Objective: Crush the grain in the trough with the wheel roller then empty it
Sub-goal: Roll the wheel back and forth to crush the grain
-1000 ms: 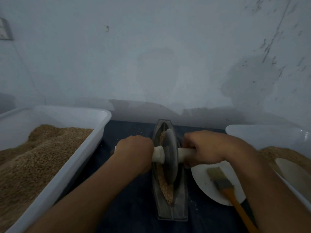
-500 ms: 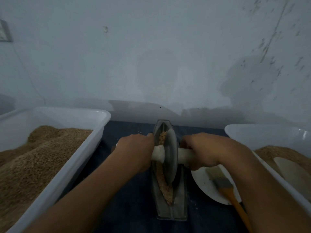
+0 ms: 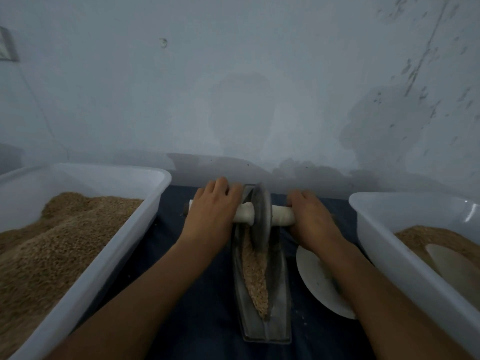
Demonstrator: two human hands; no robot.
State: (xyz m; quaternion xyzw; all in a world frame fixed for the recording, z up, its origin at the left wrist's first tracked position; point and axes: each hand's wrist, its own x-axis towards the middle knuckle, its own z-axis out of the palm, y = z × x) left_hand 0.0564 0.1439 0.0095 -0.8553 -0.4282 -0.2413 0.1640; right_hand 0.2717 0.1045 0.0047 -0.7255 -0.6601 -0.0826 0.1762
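A narrow metal trough (image 3: 279,302) lies lengthwise on the dark cloth, with brown grain (image 3: 255,276) along its groove. The grey wheel roller (image 3: 260,219) stands upright in the far end of the trough, on a white axle handle (image 3: 281,219). My left hand (image 3: 211,211) lies over the left end of the handle, its fingers stretched forward across it. My right hand (image 3: 313,222) covers the right end of the handle; its fingers reach over the far side and I cannot see how they lie.
A large white tub (image 3: 145,229) heaped with grain stands at the left. Another white tub (image 3: 389,245) with grain and a pale scoop (image 3: 452,266) stands at the right. A white plate (image 3: 315,281) lies under my right forearm. A wall rises just beyond the trough.
Both hands have pushed the wheel roller away from me, from the middle of the trough to its far end. More grain now shows in the near part. My forearm now covers the brush.
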